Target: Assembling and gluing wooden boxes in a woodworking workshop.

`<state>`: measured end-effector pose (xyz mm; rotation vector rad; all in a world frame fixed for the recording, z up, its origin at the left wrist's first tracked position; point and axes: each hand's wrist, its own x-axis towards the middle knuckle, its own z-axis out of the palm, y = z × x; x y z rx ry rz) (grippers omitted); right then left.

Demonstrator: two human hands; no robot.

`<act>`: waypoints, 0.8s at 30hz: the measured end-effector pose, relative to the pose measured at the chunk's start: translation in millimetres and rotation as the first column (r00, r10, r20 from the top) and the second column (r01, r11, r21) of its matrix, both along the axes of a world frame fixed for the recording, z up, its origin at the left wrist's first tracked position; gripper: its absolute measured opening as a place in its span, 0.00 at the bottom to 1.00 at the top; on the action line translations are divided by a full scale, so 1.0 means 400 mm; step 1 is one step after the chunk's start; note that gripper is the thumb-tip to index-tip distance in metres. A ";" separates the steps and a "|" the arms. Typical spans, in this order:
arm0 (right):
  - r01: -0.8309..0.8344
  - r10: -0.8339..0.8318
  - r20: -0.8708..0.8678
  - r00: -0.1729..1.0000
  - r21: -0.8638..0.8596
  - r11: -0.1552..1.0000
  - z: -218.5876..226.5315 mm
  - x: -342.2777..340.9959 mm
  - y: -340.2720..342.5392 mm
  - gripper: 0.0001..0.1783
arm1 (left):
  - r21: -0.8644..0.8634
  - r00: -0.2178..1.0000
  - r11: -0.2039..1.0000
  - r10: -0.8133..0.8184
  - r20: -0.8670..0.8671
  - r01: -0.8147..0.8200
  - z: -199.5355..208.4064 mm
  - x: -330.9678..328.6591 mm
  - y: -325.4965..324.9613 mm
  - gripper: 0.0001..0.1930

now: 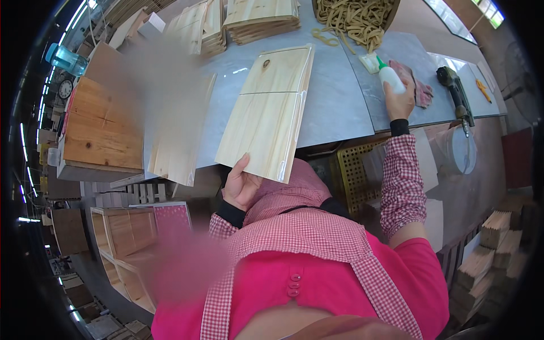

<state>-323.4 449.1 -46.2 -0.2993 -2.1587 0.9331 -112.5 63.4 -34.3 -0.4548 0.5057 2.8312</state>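
Note:
A pale wooden board (262,116), with a groove across it and a knot near its far end, slants over the table's front edge. My left hand (242,187) grips its near end, thumb on the face and fingers underneath. Glossy wet-looking streaks run along the board's right edge. Over the right part of the table, my right hand (400,101) is closed round a white squeeze bottle (391,78) with a green nozzle, which points up and to the left. A pinkish work glove (420,90) lies just beyond that hand.
Stacks of boards (263,22) stand at the back. Beside them, a box holds tan rubber-like bands (357,22). A nail gun (453,90) and an orange cutter (483,89) lie right. Another board (175,153), partly blurred, is left, near a wooden box (102,124). Below are a yellow crate (352,175) and bucket (462,150).

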 end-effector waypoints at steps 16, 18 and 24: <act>-0.501 0.517 0.009 0.856 -0.232 0.834 0.110 -0.062 -0.218 0.23 | -0.010 1.000 1.000 0.025 0.004 -0.025 0.013 -0.003 0.008 0.26; -0.504 0.514 0.016 0.858 -0.163 0.848 0.113 -0.061 -0.217 0.23 | 0.018 1.000 1.000 0.018 0.001 -0.018 0.011 -0.003 0.006 0.26; -0.435 0.464 0.019 0.886 -0.316 0.843 0.106 -0.028 -0.180 0.22 | 0.012 1.000 0.999 0.031 0.000 -0.031 0.008 -0.006 0.007 0.26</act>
